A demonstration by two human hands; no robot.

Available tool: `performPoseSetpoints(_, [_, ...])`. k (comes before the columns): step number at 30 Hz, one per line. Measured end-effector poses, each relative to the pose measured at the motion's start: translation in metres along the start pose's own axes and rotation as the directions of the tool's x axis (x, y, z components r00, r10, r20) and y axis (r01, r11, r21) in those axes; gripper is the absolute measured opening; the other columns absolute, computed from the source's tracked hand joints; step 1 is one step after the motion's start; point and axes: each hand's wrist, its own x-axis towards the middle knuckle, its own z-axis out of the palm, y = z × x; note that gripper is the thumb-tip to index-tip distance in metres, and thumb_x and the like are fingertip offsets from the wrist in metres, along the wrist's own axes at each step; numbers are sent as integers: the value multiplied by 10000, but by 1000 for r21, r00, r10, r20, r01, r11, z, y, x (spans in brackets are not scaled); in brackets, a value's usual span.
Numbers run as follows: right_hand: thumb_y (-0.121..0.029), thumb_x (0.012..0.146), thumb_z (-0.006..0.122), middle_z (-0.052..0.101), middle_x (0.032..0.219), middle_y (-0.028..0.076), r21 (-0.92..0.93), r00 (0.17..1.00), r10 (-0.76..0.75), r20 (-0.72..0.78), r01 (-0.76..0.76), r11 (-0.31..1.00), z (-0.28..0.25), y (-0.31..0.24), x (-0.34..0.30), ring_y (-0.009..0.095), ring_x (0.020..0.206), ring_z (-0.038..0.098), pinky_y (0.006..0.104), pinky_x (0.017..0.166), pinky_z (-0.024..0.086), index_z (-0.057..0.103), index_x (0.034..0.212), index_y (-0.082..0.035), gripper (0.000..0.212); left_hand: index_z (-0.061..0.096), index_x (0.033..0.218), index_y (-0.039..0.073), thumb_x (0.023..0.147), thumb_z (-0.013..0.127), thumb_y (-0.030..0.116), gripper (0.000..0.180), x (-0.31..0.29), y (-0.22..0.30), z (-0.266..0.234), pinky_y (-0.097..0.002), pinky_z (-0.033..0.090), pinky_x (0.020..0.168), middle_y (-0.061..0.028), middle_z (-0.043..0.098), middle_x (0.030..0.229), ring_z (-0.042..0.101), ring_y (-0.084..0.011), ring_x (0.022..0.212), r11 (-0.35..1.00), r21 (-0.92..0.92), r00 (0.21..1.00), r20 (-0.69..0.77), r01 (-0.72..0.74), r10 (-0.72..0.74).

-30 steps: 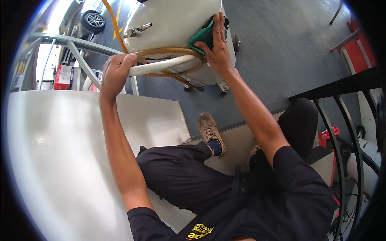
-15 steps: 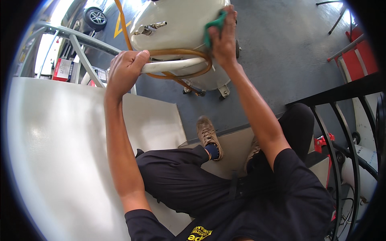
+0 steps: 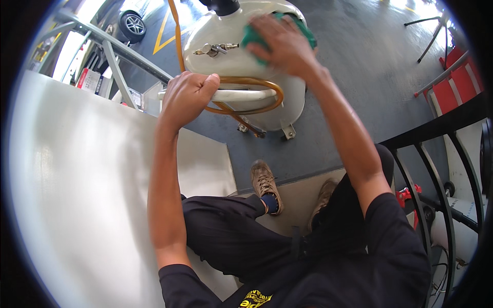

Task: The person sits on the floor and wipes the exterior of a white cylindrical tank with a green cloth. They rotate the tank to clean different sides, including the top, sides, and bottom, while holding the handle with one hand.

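A rounded cream-white tank (image 3: 215, 32) stands on the floor in front of me. My left hand (image 3: 190, 96) is closed round the left part of its white bar handle (image 3: 251, 95). My right hand (image 3: 287, 45), slightly blurred, lies over a green cloth (image 3: 305, 32) and presses it to the upper right of the tank. Part of the cloth is hidden under the palm and fingers. An amber hose (image 3: 241, 80) loops round the handle. A metal valve (image 3: 214, 50) sticks out of the tank left of the cloth, and a black fitting (image 3: 222, 6) sits on top.
A pale, glossy panel (image 3: 87, 169) fills the left side. Black railings (image 3: 429, 164) stand at the right, with red equipment (image 3: 457, 82) beyond. A grey metal frame (image 3: 115, 72) and a car wheel (image 3: 132, 26) are at the far left. My shoes (image 3: 264, 187) are below the tank.
My right hand and the cloth have come from the tank's right edge inward over its upper surface. The tank and left hand appear further right in view; the left hand keeps its hold.
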Motion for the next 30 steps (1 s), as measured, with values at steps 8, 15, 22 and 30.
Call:
performPoseSetpoints(8, [-668,989,601,501,1634,86,25,995,-42,89,40,999,-18,2,6,271,1553,405,469,1318,248,451,1618,-140,836,624,678,-36,1023,505,409,576,-6,3,-2,-516,486,674,-246,532,607,568,-431,593,1000,-18,1000,4,-6,6])
performPoseSetpoints(15, [-630,1012,589,400,1698,114,-43,981,146,125,-142,989,-20,13,-6,259,1599,318,473,1319,229,416,1638,-129,820,651,656,-3,1029,495,389,563,-17,33,1,-521,506,675,-244,563,603,593,-437,589,997,46,996,66,-62,59])
performPoseSetpoints(22, [-682,967,614,369,1717,91,119,970,-125,210,102,988,-52,-29,-15,275,1611,281,466,1328,226,419,1641,-154,878,587,626,1,1037,521,307,517,-38,46,5,-520,456,616,-225,533,582,561,-436,559,968,-19,968,18,-250,250])
performPoseSetpoints(30, [-620,1055,461,367,1712,146,79,941,174,291,-205,976,-60,29,-6,298,1609,287,440,1325,208,370,1655,-79,813,621,629,75,971,567,216,373,-72,30,-5,-455,461,606,-104,563,559,571,-332,543,914,-18,913,39,-405,405])
